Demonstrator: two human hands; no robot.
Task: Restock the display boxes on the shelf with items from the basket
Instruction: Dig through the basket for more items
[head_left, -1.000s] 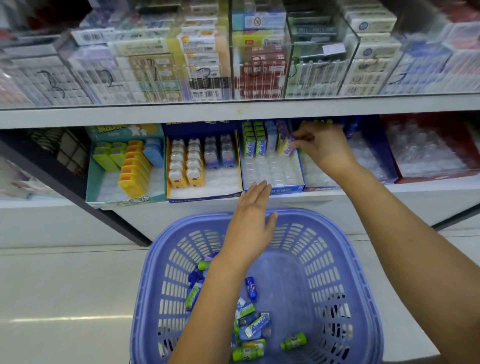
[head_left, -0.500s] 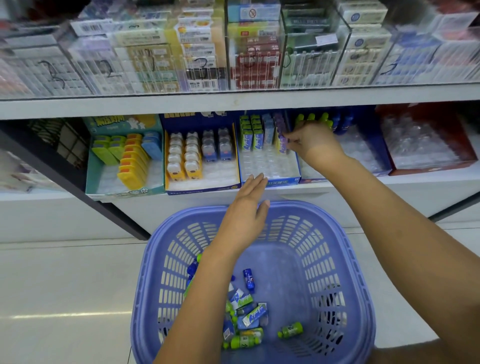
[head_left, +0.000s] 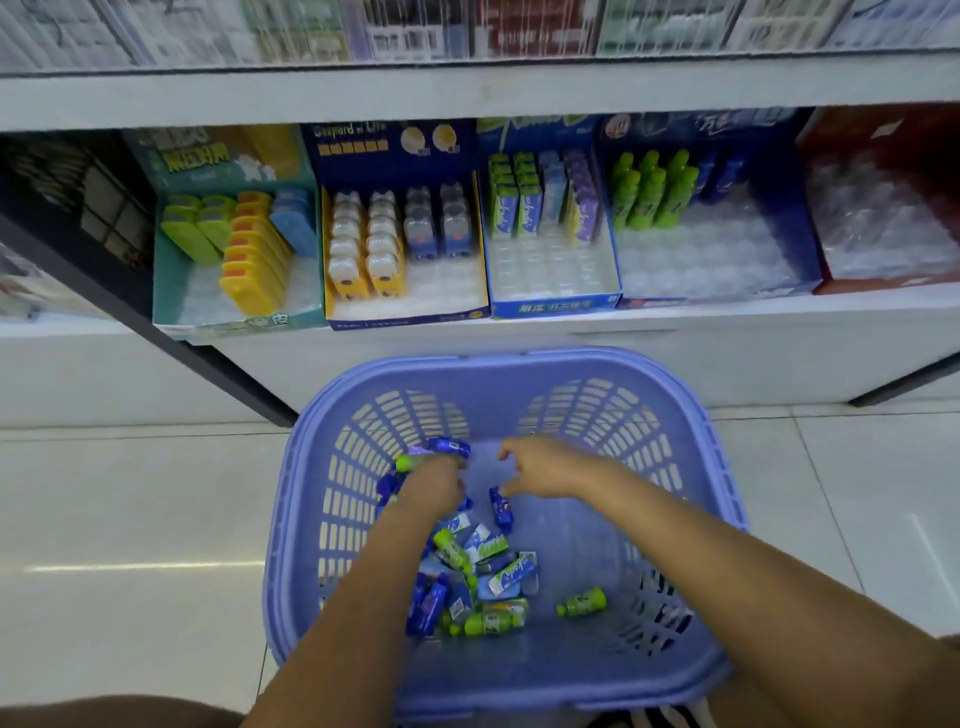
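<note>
A small blue packet (head_left: 501, 506) lies on the floor of the purple basket (head_left: 519, 374), just below the fingers (head_left: 508, 453) of the right hand (head_left: 545, 467). Its long axis runs roughly from the shelf side toward the person, tilted slightly to the right at the near end. The right hand's thumb and forefinger are curved apart above it, with nothing pinched between them; whether the thumb tip touches the packet cannot be told.

The left hand (head_left: 434, 486) is closed around a small bundle: a dark blue packet (head_left: 449, 447) and a green-capped bottle (head_left: 410, 462) stick out past its fingers, their long axes lying roughly left to right.

Nearer the person than both hands, a loose pile of items (head_left: 478, 577) is seen: blue-and-white flat packs lying at a slant, green bottles on their sides and dark blue packets. 1 green bottle (head_left: 582, 603) lies alone to the right of the pile, its cap pointing left.

Beyond the fingers, on the white shelf (head_left: 519, 332), 5 display boxes are lined up. The blue box (head_left: 556, 306) straight ahead holds upright green, blue and purple packs in its back rows, its front rows bare. In the box to its right (head_left: 717, 249), green bottles stand upright at the back.
</note>
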